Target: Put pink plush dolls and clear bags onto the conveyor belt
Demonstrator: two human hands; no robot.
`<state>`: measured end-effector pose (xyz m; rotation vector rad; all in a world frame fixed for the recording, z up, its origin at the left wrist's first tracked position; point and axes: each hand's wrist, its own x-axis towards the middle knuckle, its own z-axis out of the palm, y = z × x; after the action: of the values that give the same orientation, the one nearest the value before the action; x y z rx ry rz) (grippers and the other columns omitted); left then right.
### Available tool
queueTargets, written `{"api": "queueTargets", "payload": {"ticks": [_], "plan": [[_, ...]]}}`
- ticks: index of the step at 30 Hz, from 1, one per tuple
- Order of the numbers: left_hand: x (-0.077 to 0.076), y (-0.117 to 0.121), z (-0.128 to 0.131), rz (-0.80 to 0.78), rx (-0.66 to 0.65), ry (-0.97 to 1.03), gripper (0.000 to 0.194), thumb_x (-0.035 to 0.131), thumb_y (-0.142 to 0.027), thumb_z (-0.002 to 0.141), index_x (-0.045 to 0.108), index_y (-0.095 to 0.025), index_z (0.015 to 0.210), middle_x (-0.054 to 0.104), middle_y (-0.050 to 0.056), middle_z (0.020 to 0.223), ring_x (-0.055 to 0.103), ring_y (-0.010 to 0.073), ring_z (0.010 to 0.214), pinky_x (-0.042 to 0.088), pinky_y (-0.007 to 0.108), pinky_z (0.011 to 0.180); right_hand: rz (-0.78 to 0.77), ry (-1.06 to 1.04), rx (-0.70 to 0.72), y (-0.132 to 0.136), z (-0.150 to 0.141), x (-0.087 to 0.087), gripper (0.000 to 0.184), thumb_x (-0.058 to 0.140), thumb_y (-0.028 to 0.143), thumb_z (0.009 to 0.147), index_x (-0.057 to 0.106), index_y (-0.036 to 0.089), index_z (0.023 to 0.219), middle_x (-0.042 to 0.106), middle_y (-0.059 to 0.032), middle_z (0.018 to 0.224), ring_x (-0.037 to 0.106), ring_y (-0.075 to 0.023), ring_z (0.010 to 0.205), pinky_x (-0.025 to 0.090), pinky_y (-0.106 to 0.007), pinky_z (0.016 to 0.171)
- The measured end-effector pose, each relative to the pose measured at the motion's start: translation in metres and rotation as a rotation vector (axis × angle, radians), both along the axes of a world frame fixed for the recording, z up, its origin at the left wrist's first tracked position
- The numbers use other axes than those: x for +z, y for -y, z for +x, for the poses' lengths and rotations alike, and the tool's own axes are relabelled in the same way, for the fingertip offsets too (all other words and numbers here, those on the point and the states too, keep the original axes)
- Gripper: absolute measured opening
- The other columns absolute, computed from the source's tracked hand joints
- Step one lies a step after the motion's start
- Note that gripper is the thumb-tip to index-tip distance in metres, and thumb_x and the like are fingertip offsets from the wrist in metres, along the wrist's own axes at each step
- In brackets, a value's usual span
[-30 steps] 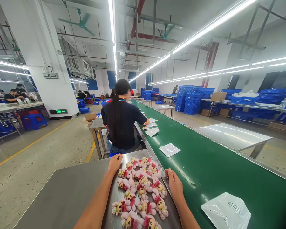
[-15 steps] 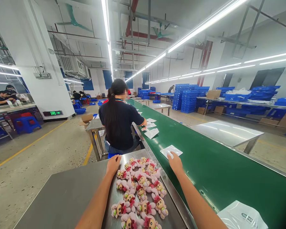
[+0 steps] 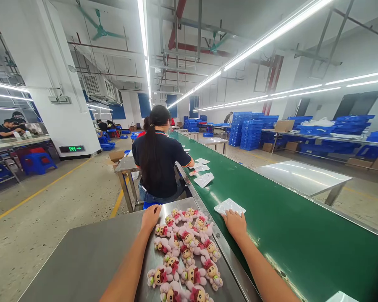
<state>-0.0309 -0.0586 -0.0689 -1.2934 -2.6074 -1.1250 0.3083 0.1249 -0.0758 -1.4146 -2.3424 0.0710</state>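
Observation:
My left hand [image 3: 151,216] rests at the far edge of the metal table [image 3: 91,251], its fingers curled in and nothing visible in them. Beside it, on the tabletop, lies a heap of pink plush dolls [image 3: 187,251] with red bows. My right hand [image 3: 235,223] reaches over the green conveyor belt [image 3: 290,226]. Its fingers lie flat on the near edge of a white plastic packet [image 3: 229,206], touching it without closing around it. More white packets [image 3: 204,180] lie farther up the belt, near a co-worker's hand.
A co-worker [image 3: 159,163] sits ahead, back to me, beside the belt. A corner of another white bag [image 3: 340,297] shows at the lower right. Another metal table [image 3: 305,176] stands across the belt. Stacked blue crates [image 3: 250,132] stand beyond.
My right hand has turned and its fingers have spread flat over the packet edge. The white bag at lower right has slid mostly out of view. My left hand stays put.

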Motion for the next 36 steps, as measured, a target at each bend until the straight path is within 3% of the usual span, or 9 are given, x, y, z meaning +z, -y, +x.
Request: {"api": "queueTargets", "payload": {"ticks": [7, 10, 13, 16, 19, 22, 29, 32, 36], "plan": [[0.003, 0.003, 0.0, 0.01, -0.033, 0.073, 0.038, 0.038, -0.044, 0.083, 0.064, -0.021, 0.099, 0.064, 0.006, 0.111, 0.054, 0.0255, 0.106, 0.038, 0.034, 0.091, 0.004, -0.081, 0.034, 0.026, 0.025, 0.023, 0.037, 0.034, 0.04, 0.09, 0.066, 0.025, 0.099, 0.065, -0.0063, 0.104, 0.055, -0.0235, 0.1, 0.036, -0.036, 0.089], [0.009, 0.001, -0.001, 0.014, -0.068, 0.15, 0.039, 0.037, -0.043, 0.084, 0.061, -0.02, 0.106, 0.062, 0.007, 0.116, 0.053, 0.0259, 0.109, 0.038, 0.037, 0.093, -0.016, -0.337, 0.033, 0.036, 0.039, 0.051, 0.044, 0.028, 0.046, 0.089, 0.065, 0.026, 0.103, 0.065, -0.0038, 0.099, 0.055, -0.0208, 0.092, 0.041, -0.032, 0.079], [0.029, -0.006, 0.018, 0.045, -0.176, 0.209, 0.043, 0.037, -0.041, 0.085, 0.052, -0.021, 0.121, 0.054, 0.006, 0.127, 0.05, 0.0228, 0.115, 0.038, 0.034, 0.095, -0.21, -0.637, 0.092, 0.054, 0.049, 0.087, 0.048, 0.034, 0.055, 0.084, 0.067, 0.022, 0.099, 0.066, -0.0022, 0.089, 0.056, -0.0198, 0.081, 0.042, -0.03, 0.072], [0.066, -0.01, 0.065, 0.069, -0.449, 0.264, 0.052, 0.048, -0.046, 0.081, 0.045, -0.026, 0.129, 0.048, 0.003, 0.134, 0.046, 0.0221, 0.119, 0.041, 0.03, 0.093, -0.486, -0.822, 0.257, 0.081, 0.05, 0.121, 0.051, 0.043, 0.058, 0.079, 0.07, 0.016, 0.089, 0.066, -0.003, 0.082, 0.056, -0.0192, 0.074, 0.042, -0.028, 0.067], [0.111, -0.009, 0.123, 0.032, -1.009, 0.481, 0.078, 0.06, -0.049, 0.072, 0.029, -0.024, 0.139, 0.045, 0.008, 0.135, 0.045, 0.0268, 0.12, 0.04, 0.036, 0.094, -0.65, -0.824, 0.475, 0.108, 0.044, 0.147, 0.049, 0.046, 0.057, 0.078, 0.069, 0.014, 0.082, 0.065, -0.0029, 0.079, 0.055, -0.0171, 0.074, 0.042, -0.027, 0.068], [0.141, -0.007, 0.162, -0.09, -1.201, 0.614, 0.071, 0.064, -0.05, 0.068, 0.045, -0.018, 0.128, 0.061, 0.009, 0.116, 0.057, 0.0263, 0.102, 0.044, 0.036, 0.085, -0.701, -0.738, 0.608, 0.124, 0.036, 0.161, 0.052, 0.042, 0.058, 0.08, 0.068, 0.013, 0.083, 0.063, -0.0022, 0.078, 0.053, -0.0155, 0.074, 0.041, -0.026, 0.069], [0.128, -0.001, 0.169, -0.143, -0.911, 0.626, 0.052, 0.056, -0.058, 0.071, 0.067, -0.01, 0.089, 0.069, 0.009, 0.086, 0.062, 0.0243, 0.08, 0.047, 0.031, 0.069, -0.214, -0.609, 0.51, 0.11, 0.022, 0.138, 0.041, 0.047, 0.054, 0.081, 0.069, 0.02, 0.081, 0.056, -0.0031, 0.077, 0.05, -0.0142, 0.069, 0.039, -0.025, 0.062], [0.12, 0.007, 0.158, -0.135, -0.863, 0.743, 0.053, 0.059, -0.057, 0.069, 0.066, -0.012, 0.094, 0.069, 0.01, 0.09, 0.062, 0.0243, 0.082, 0.047, 0.031, 0.071, -0.327, -0.643, 0.552, 0.095, 0.009, 0.117, 0.046, 0.041, 0.057, 0.083, 0.067, 0.019, 0.083, 0.058, -0.0026, 0.075, 0.052, -0.013, 0.065, 0.04, -0.024, 0.057], [0.11, 0.015, 0.14, -0.005, -0.664, 0.824, 0.054, 0.064, -0.056, 0.064, 0.066, -0.011, 0.094, 0.069, 0.01, 0.089, 0.062, 0.0244, 0.082, 0.047, 0.031, 0.071, -0.535, -0.449, 0.227, 0.075, -0.011, 0.085, 0.053, 0.026, 0.056, 0.088, 0.061, 0.017, 0.09, 0.063, -0.0024, 0.067, 0.055, -0.0125, 0.058, 0.039, -0.022, 0.053]]}}
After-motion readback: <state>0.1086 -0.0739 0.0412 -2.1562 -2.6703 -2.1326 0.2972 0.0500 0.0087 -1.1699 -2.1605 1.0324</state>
